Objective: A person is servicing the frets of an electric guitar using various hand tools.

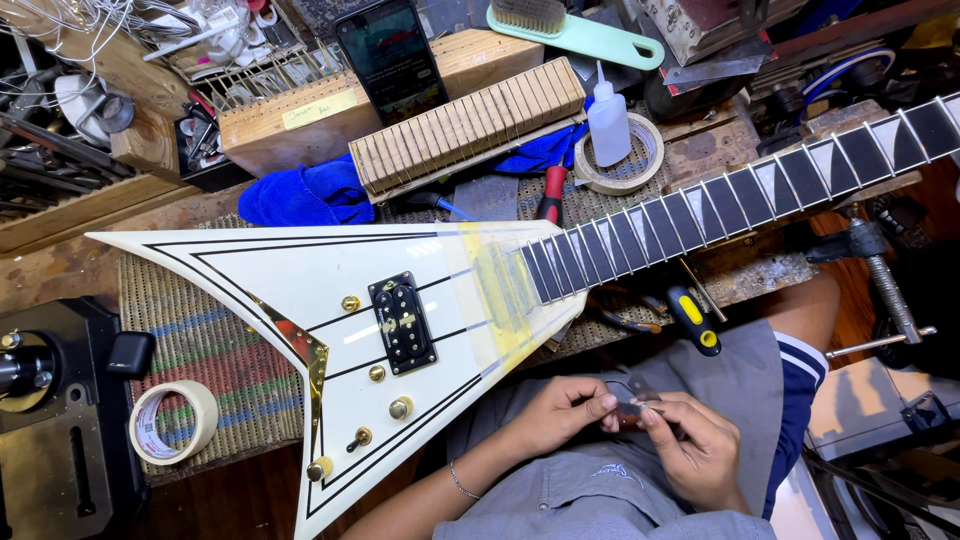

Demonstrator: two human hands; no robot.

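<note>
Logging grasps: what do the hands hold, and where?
Both hands, left and right, pinch a small dark part by its ends between the fingers; what it is cannot be told.

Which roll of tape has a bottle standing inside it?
The tape roll behind the guitar neck; a white squeeze bottle stands inside. The other roll, by the guitar body, holds nothing.

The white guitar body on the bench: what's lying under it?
Under the guitar body lies a striped woven mat, showing at its left side, with a tape roll on it. The bench surface beneath is covered.

open lap space below the guitar body [330,300]; cluttered tools beyond the neck [740,195]
</note>
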